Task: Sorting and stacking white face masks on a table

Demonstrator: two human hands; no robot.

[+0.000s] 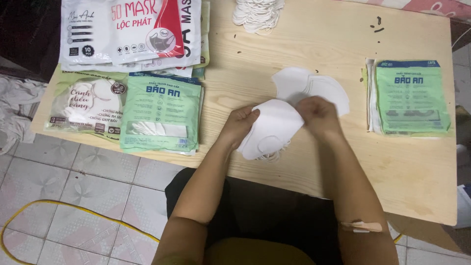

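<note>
At frame centre, both hands grip one white mask: left hand and right hand pinch opposite upper corners, its long axis slanting down-left.

Table: you work at a pale wooden table.
Twelve o'clock: a bundle of white elastic loops.
Three o'clock: a stack of green packets.
Nine o'clock: a green packet stack, with a pale pouch just beside it.
Eleven o'clock: white-and-red bags.
Seven o'clock: a yellow cable on the tiled floor.
</note>
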